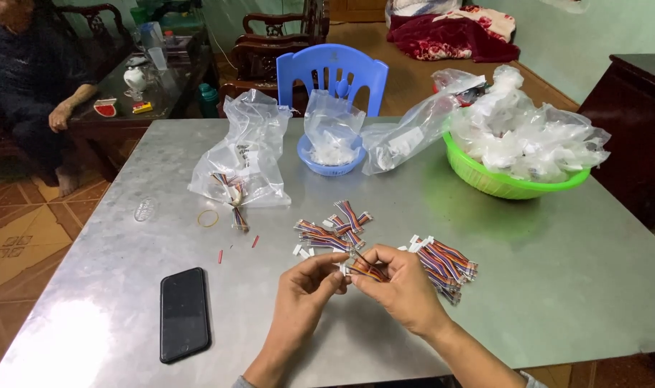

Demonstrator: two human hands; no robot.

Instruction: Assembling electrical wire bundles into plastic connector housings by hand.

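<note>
My left hand point(309, 287) and my right hand point(398, 284) meet over the metal table point(557, 273), both pinching one short multicoloured wire harness point(363, 267) with a small white connector at its end. Just beyond my fingers lie loose wire harnesses point(334, 231) scattered on the table. A neater pile of the same wires point(446, 262) rests right beside my right hand.
A black phone point(184, 313) lies at front left, a rubber band point(208, 218) and red wire bits behind it. Clear plastic bags point(241, 154), a blue bowl point(332, 164) and a green basket point(500, 183) of bagged parts stand at the back. A blue chair point(332, 72) and a seated person point(33, 86) are beyond.
</note>
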